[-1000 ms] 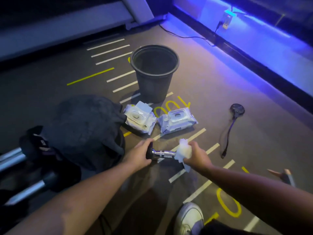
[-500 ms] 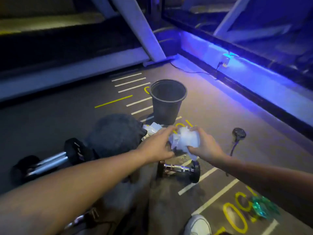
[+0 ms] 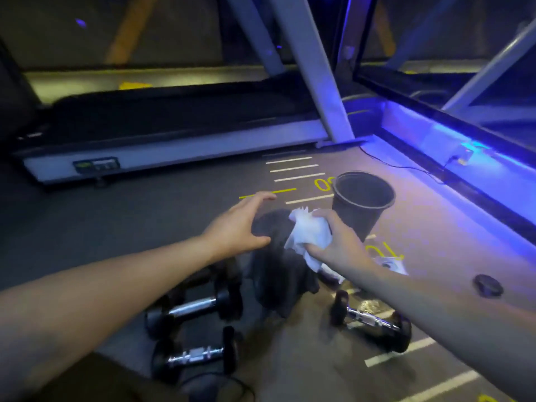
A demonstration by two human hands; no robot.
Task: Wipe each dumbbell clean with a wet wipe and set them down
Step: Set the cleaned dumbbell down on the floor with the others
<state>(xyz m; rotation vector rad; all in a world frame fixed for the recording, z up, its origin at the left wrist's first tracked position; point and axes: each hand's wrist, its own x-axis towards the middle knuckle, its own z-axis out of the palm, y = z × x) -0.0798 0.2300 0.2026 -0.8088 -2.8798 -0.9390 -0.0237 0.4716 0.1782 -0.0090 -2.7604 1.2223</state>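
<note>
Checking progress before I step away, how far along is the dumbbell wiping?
One dumbbell lies set down on the floor at right. The right hand holds a crumpled wipe; the left hand is empty. Two dumbbells at left probably remain.

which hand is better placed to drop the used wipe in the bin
Right. The right hand already grips the crumpled wipe and is right beside the black bin. The left hand is empty, open, and farther from it.
</note>
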